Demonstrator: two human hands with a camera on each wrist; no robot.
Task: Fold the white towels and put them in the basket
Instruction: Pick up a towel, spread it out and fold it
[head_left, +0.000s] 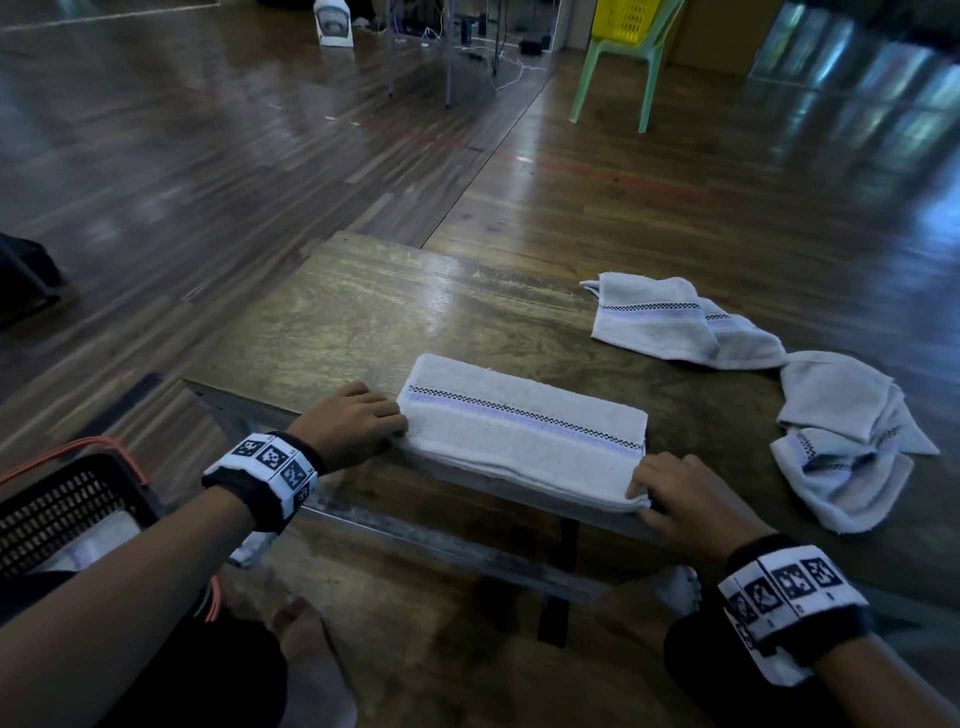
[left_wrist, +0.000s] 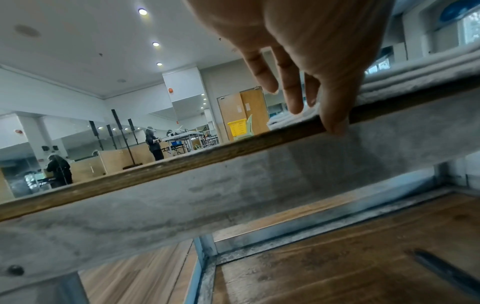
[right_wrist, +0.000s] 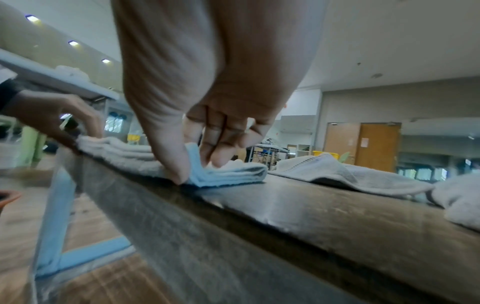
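Right hand (head_left: 680, 499), thumb and fingers pinching the near right corner of the long folded white terry towel with checked stripe (head_left: 524, 431); left hand (head_left: 353, 421), fingers on its left end, grip unclear. The towel lies at 6 o'clock on the worn wooden table (head_left: 363, 306), crumpled white towels (head_left: 852, 441) at 3 o'clock, black mesh plastic basket (head_left: 62, 509) at 8 o'clock. Advice: keep layers pinched together, carry one end squarely onto the other.

1. Head view looks down and forward over the table (head_left: 363, 312) from its near edge.
2. Left wrist view sits low, just below that edge, facing across the room.
3. Right wrist view skims the tabletop; all three share the folded towel (head_left: 519, 431).
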